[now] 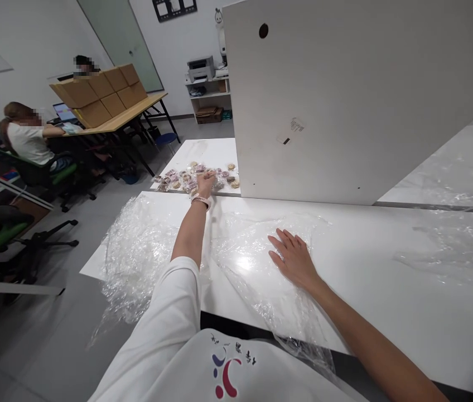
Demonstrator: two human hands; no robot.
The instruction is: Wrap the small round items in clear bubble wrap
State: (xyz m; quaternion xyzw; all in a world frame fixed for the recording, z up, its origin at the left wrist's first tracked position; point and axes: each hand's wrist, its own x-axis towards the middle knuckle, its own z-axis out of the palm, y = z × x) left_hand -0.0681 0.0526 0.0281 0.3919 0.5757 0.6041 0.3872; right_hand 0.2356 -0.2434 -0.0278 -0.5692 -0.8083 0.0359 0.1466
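Two white tables, near table (345, 245) under the right hand (293, 255), far table (207, 149) beneath the left hand (206, 181). Upright beyond the right hand and to the right of the left one, a big white panel (312, 100). Clear film (257, 223) spread loosely over the near table under the right hand, with a bunched heap (131, 257) to the left of the left arm (190, 231). Left arm stretched almost straight forward, across the seam between the tables. Right arm (357, 324) bare, slanting in from the lower right. Right hand palm down over the film, fingers loosely fanned, pointing forward and left, with nothing in grasp. Left hand lowered among small wrapped packets (185, 177), fingers bent down; cannot tell how far open, nor about any hold on a packet. Packets scattered to both sides of the left hand. Pale band (200, 200) around the left wrist.
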